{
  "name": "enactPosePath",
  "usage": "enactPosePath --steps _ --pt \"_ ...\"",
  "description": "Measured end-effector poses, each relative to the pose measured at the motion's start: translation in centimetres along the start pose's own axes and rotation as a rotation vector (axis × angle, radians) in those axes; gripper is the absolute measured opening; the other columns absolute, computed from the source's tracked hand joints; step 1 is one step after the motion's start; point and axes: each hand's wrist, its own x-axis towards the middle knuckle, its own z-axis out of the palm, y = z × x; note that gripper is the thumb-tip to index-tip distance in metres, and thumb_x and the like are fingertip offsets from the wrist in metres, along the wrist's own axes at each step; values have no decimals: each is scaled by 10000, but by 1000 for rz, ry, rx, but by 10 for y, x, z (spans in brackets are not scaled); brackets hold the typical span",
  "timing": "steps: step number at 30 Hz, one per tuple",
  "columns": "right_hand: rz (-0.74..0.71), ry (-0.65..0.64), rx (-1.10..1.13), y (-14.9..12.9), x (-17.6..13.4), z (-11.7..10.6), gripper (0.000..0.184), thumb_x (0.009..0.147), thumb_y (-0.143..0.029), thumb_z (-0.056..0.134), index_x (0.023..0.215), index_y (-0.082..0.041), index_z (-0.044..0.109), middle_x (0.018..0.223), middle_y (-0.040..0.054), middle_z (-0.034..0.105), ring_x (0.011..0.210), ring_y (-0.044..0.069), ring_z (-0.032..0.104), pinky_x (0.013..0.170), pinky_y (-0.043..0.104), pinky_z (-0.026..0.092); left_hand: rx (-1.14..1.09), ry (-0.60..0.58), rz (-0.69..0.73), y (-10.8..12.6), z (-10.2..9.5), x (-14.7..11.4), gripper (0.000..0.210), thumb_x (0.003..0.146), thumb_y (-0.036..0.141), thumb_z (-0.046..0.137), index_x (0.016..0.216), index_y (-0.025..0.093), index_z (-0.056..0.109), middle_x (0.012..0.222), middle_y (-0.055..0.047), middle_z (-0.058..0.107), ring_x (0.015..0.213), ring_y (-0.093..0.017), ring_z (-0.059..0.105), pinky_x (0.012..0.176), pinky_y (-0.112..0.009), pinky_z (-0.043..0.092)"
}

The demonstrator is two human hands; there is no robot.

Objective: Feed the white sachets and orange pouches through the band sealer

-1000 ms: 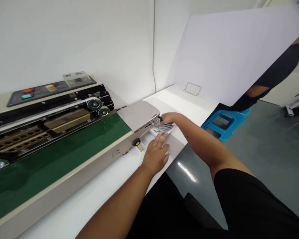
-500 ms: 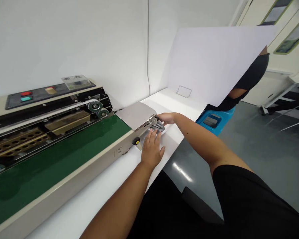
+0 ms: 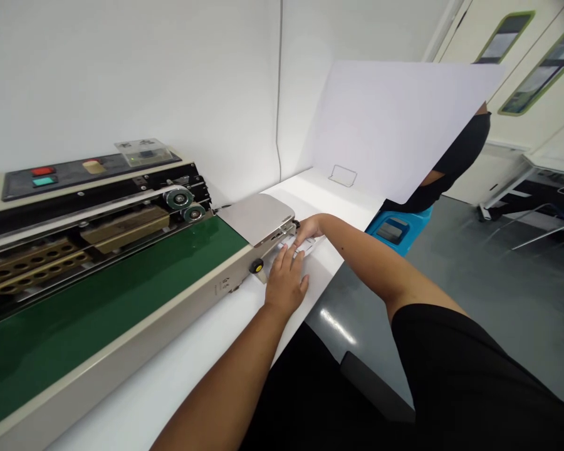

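Note:
Beyond the near end of a sealing machine with a green belt [image 3: 164, 263], a small flat whitish piece with dark lines [image 3: 306, 245] lies on the white tabletop; I cannot make out its kind. My left hand [image 3: 286, 282] is open, palm down, its spread fingertips at the near edge of that piece. From the far side my right hand [image 3: 311, 227] reaches over it, bent at the wrist, with one finger or thumb pointing down onto it. The other right fingers are hidden, so its grip does not show.
A panel with red and green buttons [image 3: 43, 175] tops the machine; a black knob [image 3: 256, 266] sticks out of its side. A white board [image 3: 395, 125] stands behind a wire stand [image 3: 343, 175]. Past it, a person in black [image 3: 460, 153] is near a blue stool [image 3: 401, 230].
The grey, raised-looking thing between my hands now shows as a flat whitish piece. My right hand has come over it, nearer my left fingers. My left hand has hardly moved.

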Motion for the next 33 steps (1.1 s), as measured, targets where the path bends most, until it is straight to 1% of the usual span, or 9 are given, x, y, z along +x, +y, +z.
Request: enactPosePath --steps 3,8,12,17,22,25,28,31,33 --pt "-30 -47 111 5 -2 3 539 604 -293 950 1048 -107 707 1002 118 785 919 256 751 868 376 612 -28 1 12 -2 1 -1 609 880 208 662 1454 145 468 1546 -175 441 1533 -350 257 1228 -530 328" --pt "-127 -34 283 13 -5 2 447 751 -277 877 1122 -148 663 1003 96 789 854 207 761 824 334 639 -65 -8 15 -4 3 -1 615 888 213 659 1463 158 448 1549 -161 438 1545 -340 231 1242 -535 308" --pt "-158 -45 365 16 -1 2 454 743 -190 869 1143 -156 658 1005 79 792 861 202 767 829 320 641 -63 -13 10 -4 2 -1 609 886 208 665 1452 145 451 1549 -167 438 1549 -335 216 1250 -515 301" --pt "-98 -114 395 18 8 3 343 758 -153 838 1066 -98 697 920 98 799 802 210 772 847 354 638 -74 -16 -19 -4 2 -1 589 886 206 662 1437 155 458 1546 -169 435 1549 -334 215 1239 -522 319" --pt "-77 -120 419 17 9 3 356 757 -90 808 1097 -88 701 953 116 799 835 222 772 856 375 637 -104 -32 -34 -4 1 -1 607 875 213 673 1439 169 453 1563 -159 417 1553 -334 205 1235 -531 321" --pt "-70 -67 430 17 9 4 358 753 -67 794 1099 -83 703 935 124 799 819 234 772 816 375 650 -122 -40 -40 -5 0 -1 609 888 215 660 1453 180 439 1577 -152 406 1556 -331 201 1231 -542 322" --pt "-89 42 447 18 8 1 405 745 -51 794 1136 -92 693 907 119 798 785 238 773 760 356 662 -143 -47 -40 -5 1 -3 647 899 207 646 1492 183 388 1617 -151 351 1565 -330 173 1230 -550 319" --pt "-115 200 466 18 1 -11 536 730 -23 805 1235 -123 655 874 100 795 722 224 771 688 318 665 -168 -52 -27 -4 3 -4 686 896 196 650 1512 182 347 1667 -165 240 1577 -341 118 1222 -572 319" --pt "-135 311 483 17 -8 -24 595 743 -25 809 1297 -138 624 903 104 794 727 217 773 682 308 666 -182 -49 -22 -3 4 -5 688 899 198 652 1512 191 339 1682 -169 188 1579 -346 96 1218 -591 313"
